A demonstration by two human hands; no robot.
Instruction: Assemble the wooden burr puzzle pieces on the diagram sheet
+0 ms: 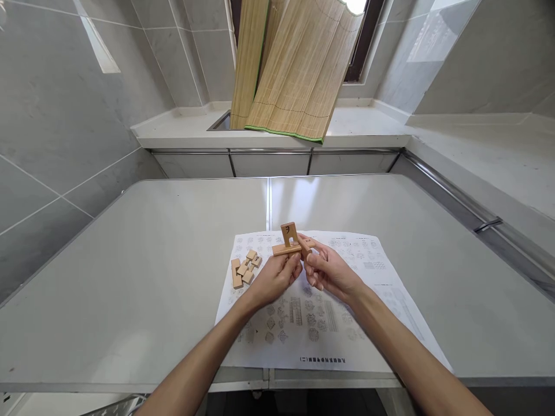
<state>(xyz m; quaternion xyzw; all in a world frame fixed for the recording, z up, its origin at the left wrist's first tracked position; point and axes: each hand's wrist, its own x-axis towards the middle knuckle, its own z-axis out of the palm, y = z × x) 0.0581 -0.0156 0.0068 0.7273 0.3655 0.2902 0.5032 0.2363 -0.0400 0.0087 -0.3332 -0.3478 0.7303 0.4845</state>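
Observation:
Several interlocked wooden puzzle pieces (281,249) are held up above the printed sheet. One notched piece stands upright and bears a dark number. My left hand (277,276) is closed on the pieces from below left. My right hand (330,268) grips them from the right, thumb and fingers around a piece that slants toward me. Parts of the pieces are hidden by my fingers. To the left of my left hand, several loose wooden puzzle pieces (236,273) lie together on the sheet, one of them marked with a number.
A white sheet (329,346) printed with small diagrams lies under my hands on the pale folding table (108,277), which has a seam down its middle. Beyond it, a bamboo mat (299,75) hangs over a white ledge (364,124). Tiled walls and metal rails border the table.

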